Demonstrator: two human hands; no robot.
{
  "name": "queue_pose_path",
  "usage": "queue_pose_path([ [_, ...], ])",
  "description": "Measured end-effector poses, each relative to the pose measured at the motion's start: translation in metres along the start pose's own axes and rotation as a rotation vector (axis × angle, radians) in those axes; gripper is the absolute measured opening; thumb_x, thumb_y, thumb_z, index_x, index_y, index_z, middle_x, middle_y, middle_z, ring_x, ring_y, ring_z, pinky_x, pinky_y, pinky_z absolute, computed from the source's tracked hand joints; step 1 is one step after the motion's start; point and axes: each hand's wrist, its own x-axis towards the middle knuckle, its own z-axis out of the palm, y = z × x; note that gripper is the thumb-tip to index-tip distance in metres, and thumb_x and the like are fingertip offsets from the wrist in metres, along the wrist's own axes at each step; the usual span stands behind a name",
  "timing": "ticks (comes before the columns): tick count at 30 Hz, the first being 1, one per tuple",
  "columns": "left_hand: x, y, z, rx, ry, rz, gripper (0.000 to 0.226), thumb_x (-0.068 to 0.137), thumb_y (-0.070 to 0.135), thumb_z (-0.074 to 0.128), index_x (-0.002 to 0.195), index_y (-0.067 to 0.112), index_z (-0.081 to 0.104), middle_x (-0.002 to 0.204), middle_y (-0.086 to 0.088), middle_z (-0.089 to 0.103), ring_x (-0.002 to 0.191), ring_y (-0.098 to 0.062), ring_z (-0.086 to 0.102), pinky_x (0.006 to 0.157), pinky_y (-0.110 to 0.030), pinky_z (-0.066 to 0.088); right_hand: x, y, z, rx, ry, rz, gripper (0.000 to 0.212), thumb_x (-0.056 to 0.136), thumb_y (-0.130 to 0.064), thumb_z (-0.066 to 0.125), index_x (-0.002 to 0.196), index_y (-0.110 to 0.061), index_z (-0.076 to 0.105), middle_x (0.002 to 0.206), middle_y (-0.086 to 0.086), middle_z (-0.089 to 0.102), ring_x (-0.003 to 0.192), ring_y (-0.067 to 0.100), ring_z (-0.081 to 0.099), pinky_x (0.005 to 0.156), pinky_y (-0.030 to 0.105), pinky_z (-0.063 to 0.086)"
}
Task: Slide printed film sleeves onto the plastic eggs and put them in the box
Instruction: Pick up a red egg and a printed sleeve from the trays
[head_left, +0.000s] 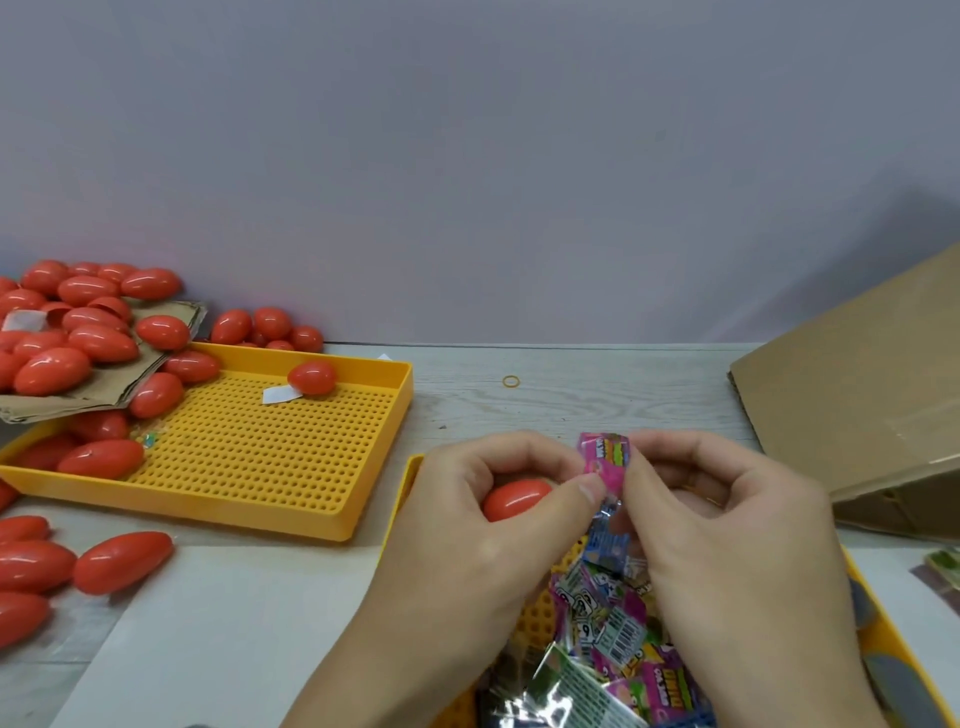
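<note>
Loose sleeves (597, 649) below; my left hand (483, 525) cups an egg (514, 499) (slick), right hand (727, 519) pinching flimsy sleeve (605, 457) by its rim.

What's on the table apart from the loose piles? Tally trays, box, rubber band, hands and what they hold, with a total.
Yellow perforated trays: 2, far tray, near tray
Cardboard box: 1
Rubber band: 1
Hands: 2, left hand, right hand
Red plastic egg, held: 1
Printed film sleeve, held: 1
Total: 8
</note>
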Motion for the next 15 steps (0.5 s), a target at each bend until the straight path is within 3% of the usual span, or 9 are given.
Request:
queue_pose_path([
  [4,0.004,-0.001,-0.004,-0.219,0.058,-0.034,0.024,0.062,0.031,0.077,0.075,0.011,0.074,0.047,0.005,0.046,0.039,-0.010,0.038,0.041,-0.023,0.036,-0.002,-0.003,0.002,0.022,-0.125,0.005,0.019,0.066,-0.018,0.081,0.072,-0.020,0.064,0.061,0.002,0.067,0.049,0.020,0.063,0.044,0.018,0.048],
  [6,0.005,-0.003,-0.006,-0.267,0.089,-0.046,0.024,0.061,0.029,0.078,0.076,0.010,0.075,0.047,0.002,0.043,0.039,-0.011,0.036,0.040,-0.022,0.036,-0.005,-0.005,0.005,-0.020,-0.197,-0.020,0.017,0.061,-0.022,0.074,0.073,-0.023,0.063,0.058,0.002,0.065,0.047,0.020,0.061,0.044,0.020,0.049],
  [10,0.006,-0.006,-0.007,-0.215,0.144,-0.052,0.021,0.061,0.026,0.083,0.077,0.013,0.078,0.045,0.003,0.044,0.037,-0.011,0.037,0.039,-0.021,0.035,-0.008,-0.007,0.005,-0.138,-0.239,-0.178,0.011,0.065,-0.025,0.071,0.074,-0.029,0.066,0.061,-0.004,0.065,0.050,0.009,0.059,0.047,0.022,0.049],
  [15,0.008,-0.008,-0.008,-0.216,0.188,-0.066,0.017,0.068,0.028,0.077,0.079,0.015,0.078,0.046,0.004,0.047,0.038,-0.010,0.039,0.038,-0.020,0.036,-0.011,-0.011,0.005,-0.166,-0.290,-0.254,0.008,0.077,-0.038,0.071,0.085,-0.041,0.071,0.066,-0.005,0.065,0.060,0.012,0.062,0.054,0.035,0.053],
])
